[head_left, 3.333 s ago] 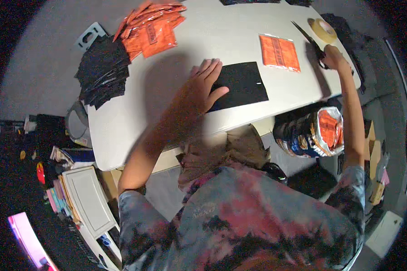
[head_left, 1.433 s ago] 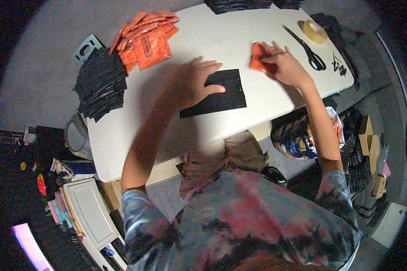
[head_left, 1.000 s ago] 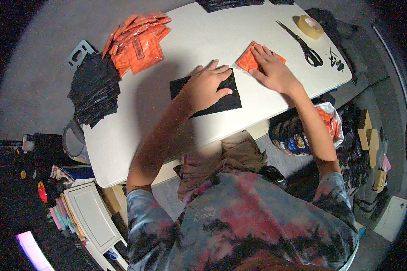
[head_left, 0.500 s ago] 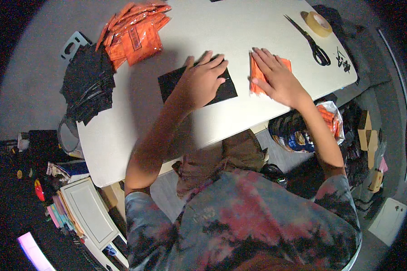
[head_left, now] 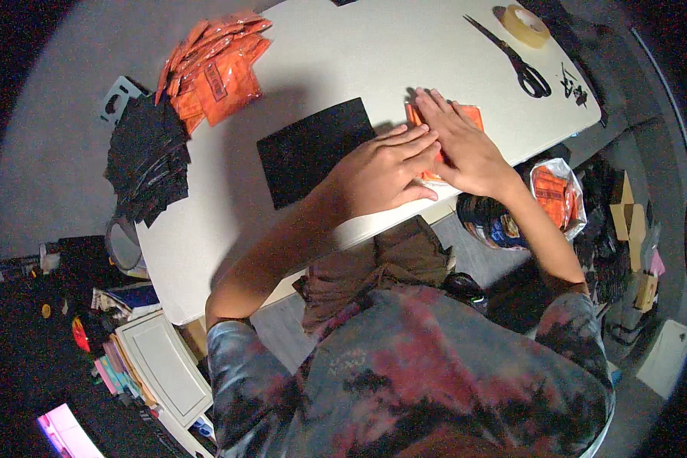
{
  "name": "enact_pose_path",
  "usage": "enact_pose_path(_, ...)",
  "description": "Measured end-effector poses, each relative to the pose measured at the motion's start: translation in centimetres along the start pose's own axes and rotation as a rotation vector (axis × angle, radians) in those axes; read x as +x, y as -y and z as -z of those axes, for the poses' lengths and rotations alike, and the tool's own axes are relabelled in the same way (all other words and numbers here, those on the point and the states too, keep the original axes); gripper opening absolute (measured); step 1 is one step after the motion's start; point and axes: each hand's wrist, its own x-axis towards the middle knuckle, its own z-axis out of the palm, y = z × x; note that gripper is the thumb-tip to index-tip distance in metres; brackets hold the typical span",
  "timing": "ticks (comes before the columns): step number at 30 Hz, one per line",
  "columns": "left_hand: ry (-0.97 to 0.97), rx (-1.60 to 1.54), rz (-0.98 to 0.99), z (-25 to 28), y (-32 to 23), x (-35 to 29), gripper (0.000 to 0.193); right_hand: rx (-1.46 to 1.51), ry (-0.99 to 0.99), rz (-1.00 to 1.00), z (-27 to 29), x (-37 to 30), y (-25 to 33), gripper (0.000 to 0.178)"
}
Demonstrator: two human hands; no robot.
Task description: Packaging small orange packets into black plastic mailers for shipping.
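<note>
My right hand (head_left: 469,153) lies flat, fingers stretched out, over an orange packet (head_left: 472,116) in clear plastic on the white table (head_left: 343,46). Against the packet's near left side, with its fingertips meeting my right hand, is my left hand (head_left: 389,172); its fingers are extended and not wrapped round anything. Between them the two hands hide most of the packet. Just left of my left hand a flat black rectangular piece (head_left: 309,153), like a fabric pouch or sheet, rests on the tabletop.
Orange packets (head_left: 217,72) are heaped at the far left, beside a stack of black pieces (head_left: 149,156) at the table's edge. Black scissors (head_left: 523,69), a tape roll (head_left: 525,27) and small black bits (head_left: 574,88) lie far right. A bag of orange packets (head_left: 555,198) stands below the right edge.
My left hand has moved off the black piece, rightward to the orange packet and my right hand. My right hand stays on the packet. The view has shifted slightly.
</note>
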Motion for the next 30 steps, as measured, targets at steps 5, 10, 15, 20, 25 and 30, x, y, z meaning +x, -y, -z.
enact_pose_path(5, -0.019, 0.039, -0.025, 0.5, -0.3, 0.6, 0.071, 0.440, -0.257, 0.070, 3.5, -2.0, -1.3, 0.072)
enact_pose_path(10, 0.089, 0.074, 0.004, -0.1, 0.0, 0.7, 0.076, 0.142, -0.088, 0.009, 4.5, -5.9, -0.1, 0.086)
enact_pose_path(15, 0.163, 0.095, 0.049, -0.4, -1.5, 0.8, 0.066, -0.025, 0.000, 0.062, 2.3, -9.1, -0.2, 0.086)
enact_pose_path(20, 0.074, 0.151, 0.018, -1.9, -2.8, -0.2, 0.049, 0.243, -0.166, 0.055, 1.7, -10.4, -1.2, 0.055)
enact_pose_path(25, 0.015, -0.078, 0.147, 0.3, -2.8, 1.6, 0.033, 0.203, -0.284, 0.028, 2.2, -10.0, -1.4, 0.038)
enact_pose_path(30, 0.125, -0.263, 0.424, 0.8, -0.4, 3.8, 0.027, 0.431, -0.338, -0.192, 2.1, -8.9, -2.1, 0.027)
